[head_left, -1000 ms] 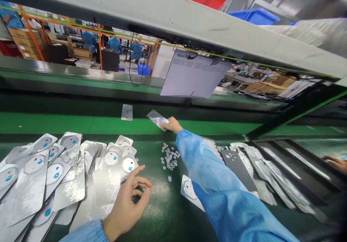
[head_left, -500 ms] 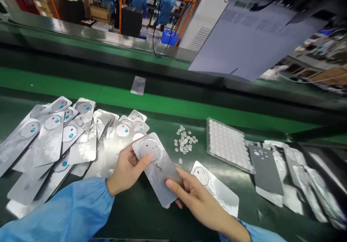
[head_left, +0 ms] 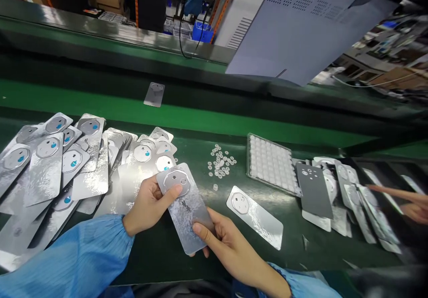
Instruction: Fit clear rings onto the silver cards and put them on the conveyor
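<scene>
Since half a second ago, both hands are drawing the silver plate [head_left: 187, 209] slightly nearer the body. Left hand [head_left: 149, 206] is pinching the plate's upper end, thumb lying beside the octagonal recess. Right hand [head_left: 227, 244] is gripping the lower end at 5 o'clock, thumb on top. A second plate [head_left: 256, 218] is lying flat at 3 o'clock; loose clear discs [head_left: 220, 165] at 1 o'clock; fanned plates [head_left: 67, 164] at 10 o'clock. Another person's hand [head_left: 413, 209] is showing at the far right.

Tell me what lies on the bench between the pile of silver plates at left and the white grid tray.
In the head view, a small cluster of clear round beads lies between the pile of silver plates and the white grid tray, on bare green bench.
</scene>
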`<action>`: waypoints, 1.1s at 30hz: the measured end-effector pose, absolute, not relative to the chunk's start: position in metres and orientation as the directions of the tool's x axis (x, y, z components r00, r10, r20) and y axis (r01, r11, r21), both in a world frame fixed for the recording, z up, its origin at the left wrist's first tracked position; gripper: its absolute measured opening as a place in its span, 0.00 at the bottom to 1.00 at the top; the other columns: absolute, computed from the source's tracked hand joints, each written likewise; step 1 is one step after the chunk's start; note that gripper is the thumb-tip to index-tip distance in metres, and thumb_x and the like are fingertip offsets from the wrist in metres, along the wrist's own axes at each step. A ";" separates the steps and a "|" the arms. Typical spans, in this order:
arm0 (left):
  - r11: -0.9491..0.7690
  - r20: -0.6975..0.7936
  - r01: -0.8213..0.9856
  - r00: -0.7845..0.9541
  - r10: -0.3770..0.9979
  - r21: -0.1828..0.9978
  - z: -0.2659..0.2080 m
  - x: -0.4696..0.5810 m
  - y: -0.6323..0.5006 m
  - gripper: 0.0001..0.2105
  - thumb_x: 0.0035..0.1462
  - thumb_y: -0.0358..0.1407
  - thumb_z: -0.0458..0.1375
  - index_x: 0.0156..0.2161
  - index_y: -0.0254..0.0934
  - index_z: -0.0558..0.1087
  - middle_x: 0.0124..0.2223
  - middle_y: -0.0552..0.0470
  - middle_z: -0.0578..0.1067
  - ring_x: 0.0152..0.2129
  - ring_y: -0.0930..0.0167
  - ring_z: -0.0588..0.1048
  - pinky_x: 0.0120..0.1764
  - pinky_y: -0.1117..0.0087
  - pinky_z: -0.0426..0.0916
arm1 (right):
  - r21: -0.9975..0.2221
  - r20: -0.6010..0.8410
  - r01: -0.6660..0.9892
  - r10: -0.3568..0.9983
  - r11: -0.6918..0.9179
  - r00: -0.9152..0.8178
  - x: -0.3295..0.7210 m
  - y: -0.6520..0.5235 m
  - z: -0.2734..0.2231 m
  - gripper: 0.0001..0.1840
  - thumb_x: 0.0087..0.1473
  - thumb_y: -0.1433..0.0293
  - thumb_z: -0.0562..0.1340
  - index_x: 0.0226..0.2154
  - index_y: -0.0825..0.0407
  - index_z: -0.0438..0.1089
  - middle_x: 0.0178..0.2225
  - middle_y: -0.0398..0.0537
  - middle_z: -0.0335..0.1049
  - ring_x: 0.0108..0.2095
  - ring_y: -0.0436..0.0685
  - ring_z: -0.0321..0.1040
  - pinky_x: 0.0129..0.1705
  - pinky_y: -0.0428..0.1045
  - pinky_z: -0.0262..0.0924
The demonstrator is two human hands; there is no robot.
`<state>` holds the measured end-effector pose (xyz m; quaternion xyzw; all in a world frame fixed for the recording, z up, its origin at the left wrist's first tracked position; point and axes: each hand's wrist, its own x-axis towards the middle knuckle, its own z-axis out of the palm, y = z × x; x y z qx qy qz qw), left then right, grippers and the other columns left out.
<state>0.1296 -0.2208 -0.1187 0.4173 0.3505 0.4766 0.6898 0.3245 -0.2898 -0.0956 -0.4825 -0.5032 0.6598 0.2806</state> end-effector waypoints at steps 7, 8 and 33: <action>0.228 -0.158 -0.292 0.245 0.957 0.929 -0.119 0.128 -0.217 0.34 0.55 0.45 0.70 0.63 0.34 0.68 0.43 0.48 0.82 0.39 0.65 0.80 0.41 0.70 0.75 | -0.888 -0.324 0.443 0.849 -0.122 -0.417 0.354 -0.274 -0.080 0.28 0.72 0.51 0.53 0.31 0.52 0.73 0.27 0.47 0.75 0.27 0.53 0.70 0.32 0.47 0.63; 0.238 -0.168 -0.278 0.252 0.953 0.931 -0.120 0.128 -0.217 0.38 0.56 0.45 0.70 0.67 0.35 0.64 0.43 0.48 0.82 0.39 0.65 0.80 0.41 0.69 0.76 | -0.849 -0.254 0.527 0.908 -0.045 -0.333 0.364 -0.268 -0.081 0.28 0.72 0.52 0.53 0.32 0.52 0.75 0.28 0.48 0.76 0.27 0.54 0.70 0.32 0.48 0.63; 0.239 -0.221 -0.086 0.180 0.959 0.967 -0.112 0.137 -0.218 0.55 0.43 0.55 0.74 0.73 0.48 0.54 0.28 0.56 0.80 0.26 0.61 0.80 0.28 0.67 0.79 | -0.448 0.068 0.853 0.962 0.268 -0.266 0.401 -0.212 -0.102 0.04 0.60 0.70 0.71 0.37 0.55 0.80 0.33 0.49 0.77 0.33 0.56 0.76 0.38 0.46 0.66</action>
